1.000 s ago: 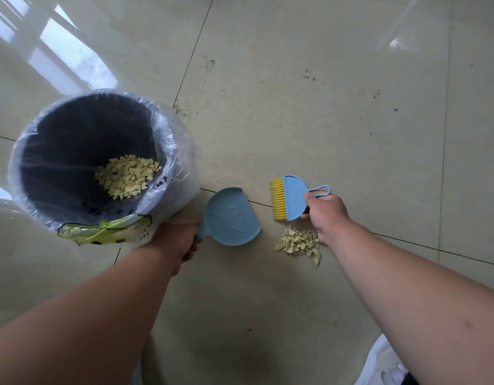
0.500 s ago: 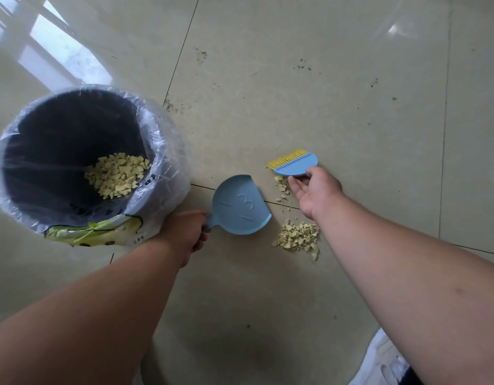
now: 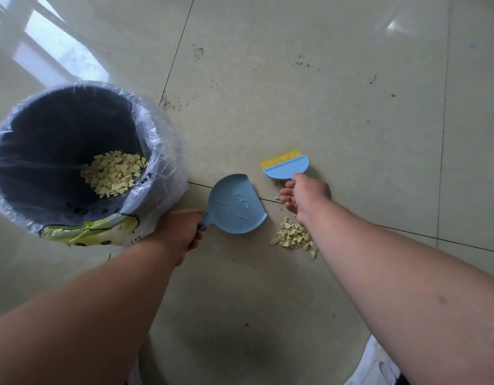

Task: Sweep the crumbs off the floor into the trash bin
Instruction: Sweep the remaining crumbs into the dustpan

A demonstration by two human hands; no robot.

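Observation:
A pile of pale yellow crumbs (image 3: 294,237) lies on the tiled floor, with a few stray bits (image 3: 277,198) just beyond it. My right hand (image 3: 307,194) grips a small blue brush (image 3: 286,168) whose yellow bristles point away from me, held past the pile. My left hand (image 3: 182,232) holds the handle of a blue dustpan (image 3: 236,208), which sits left of the pile with its open edge facing the crumbs. At the left stands a dark trash bin (image 3: 157,151) lined with a clear bag, and more crumbs (image 3: 112,173) lie in its bottom.
The floor is glossy beige tile (image 3: 323,93) with dark grout lines and scattered dark specks. A window's bright reflection (image 3: 59,51) shows at the upper left. A white shoe (image 3: 376,365) is at the bottom right. A yellow-green printed bag edge (image 3: 90,232) hangs on the bin's near side.
My right hand swung the brush from beside the pile to beyond it, bristles now turned away. The dustpan shifted slightly closer to the crumbs.

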